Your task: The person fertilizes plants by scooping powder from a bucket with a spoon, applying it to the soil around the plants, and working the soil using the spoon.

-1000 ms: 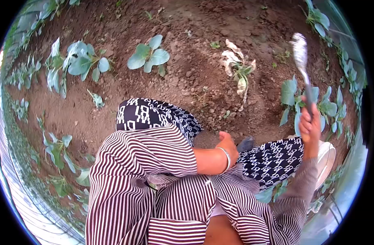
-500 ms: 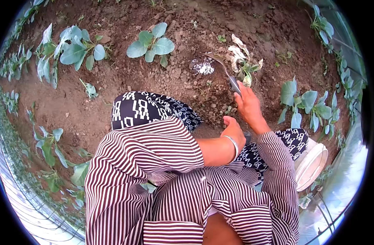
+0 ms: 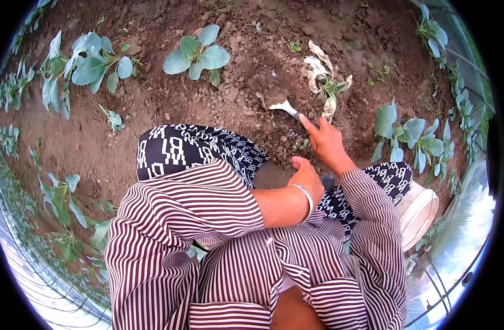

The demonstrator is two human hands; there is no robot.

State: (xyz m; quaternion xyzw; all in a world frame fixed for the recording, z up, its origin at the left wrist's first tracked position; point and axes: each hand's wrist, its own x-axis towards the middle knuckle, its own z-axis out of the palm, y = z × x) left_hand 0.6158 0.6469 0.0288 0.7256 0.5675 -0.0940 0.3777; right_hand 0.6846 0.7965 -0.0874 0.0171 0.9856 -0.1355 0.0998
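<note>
- Filling most of the head view, brown soil (image 3: 153,99) lies uneven and crumbly, with clods around the working spot.
- Trowel (image 3: 285,106): its blade is down in the loose soil, just left of a wilted plant (image 3: 330,82) with pale, dry leaves; the blade end is blurred.
- Right hand (image 3: 328,144): the index finger stretches along the trowel's handle, and the other fingers curl around it.
- Left hand (image 3: 307,180): the thumb points up near a dark shoe (image 3: 328,180); the other fingers are hidden, so I cannot tell whether they hold anything.
- Green seedlings grow around: one (image 3: 197,53) beyond the patterned knee (image 3: 177,148), others along both sides.
- A white bucket (image 3: 418,217) stands tilted beside the right leg.
- Pale, see-through sheeting (image 3: 462,242) walls the plot at the right, with more at the left.
</note>
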